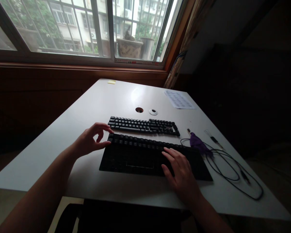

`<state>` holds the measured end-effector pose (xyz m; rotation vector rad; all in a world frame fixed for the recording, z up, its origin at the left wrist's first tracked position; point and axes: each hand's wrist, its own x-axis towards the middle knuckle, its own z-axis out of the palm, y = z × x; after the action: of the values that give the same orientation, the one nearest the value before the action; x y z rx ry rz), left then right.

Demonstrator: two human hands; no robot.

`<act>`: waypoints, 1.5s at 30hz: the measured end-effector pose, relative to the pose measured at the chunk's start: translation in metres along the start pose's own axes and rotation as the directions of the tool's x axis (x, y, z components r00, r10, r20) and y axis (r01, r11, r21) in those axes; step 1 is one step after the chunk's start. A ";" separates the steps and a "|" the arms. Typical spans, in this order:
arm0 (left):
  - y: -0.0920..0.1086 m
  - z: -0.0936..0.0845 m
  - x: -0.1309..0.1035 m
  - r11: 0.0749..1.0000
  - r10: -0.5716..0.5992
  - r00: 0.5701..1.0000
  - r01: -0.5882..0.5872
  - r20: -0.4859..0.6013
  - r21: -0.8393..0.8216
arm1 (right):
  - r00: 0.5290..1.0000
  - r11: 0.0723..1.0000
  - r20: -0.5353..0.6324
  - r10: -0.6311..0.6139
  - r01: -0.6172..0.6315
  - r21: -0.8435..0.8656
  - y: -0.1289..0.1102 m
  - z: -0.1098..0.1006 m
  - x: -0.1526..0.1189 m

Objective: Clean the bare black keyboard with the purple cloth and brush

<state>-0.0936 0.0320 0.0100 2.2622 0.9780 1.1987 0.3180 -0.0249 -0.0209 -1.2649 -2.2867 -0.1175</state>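
Note:
A black keyboard lies on the white table, with rows of keycaps along its far side and a darker, flatter area nearer me. At its left end is my left hand, thumb and forefinger curled around a black keycap at the corner. How firmly they grip it is hard to see. My right hand rests over the right half of the keyboard, fingers stretched and slightly apart, holding nothing. Just beyond the keyboard, loose black keycaps lie together in keyboard-like rows.
Right of the keyboard lie a purple cloth, a black cable in loops and a small tool. Farther back are a round cable hole, its white cover, printed papers and a yellow note.

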 end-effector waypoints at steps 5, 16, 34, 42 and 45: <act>0.004 0.001 0.001 0.994 -0.001 0.999 -0.004 -0.049 -0.106 | 1.000 0.999 -0.012 0.014 -0.013 0.035 0.000 -0.003 0.002; 0.001 0.002 -0.002 0.989 -0.035 0.999 0.029 -0.040 -0.144 | 0.997 0.999 -0.076 0.006 -0.002 0.052 0.013 -0.017 0.010; -0.015 0.010 -0.005 0.996 -0.093 0.994 0.093 0.050 0.001 | 0.938 0.825 0.128 0.322 -0.211 -0.525 0.187 -0.036 0.022; -0.014 0.012 -0.004 0.996 -0.078 0.997 0.079 0.030 -0.036 | 0.969 0.850 -0.023 0.244 -0.225 -0.477 0.171 -0.045 0.031; -0.009 0.012 -0.003 0.997 -0.065 0.998 0.065 0.004 -0.050 | 0.978 0.911 -0.095 0.185 -0.207 -0.358 0.141 -0.058 0.031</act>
<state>-0.0884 0.0360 -0.0043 2.1754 1.0019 1.1796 0.4422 0.0597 0.0204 -1.6464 -2.1351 -0.5246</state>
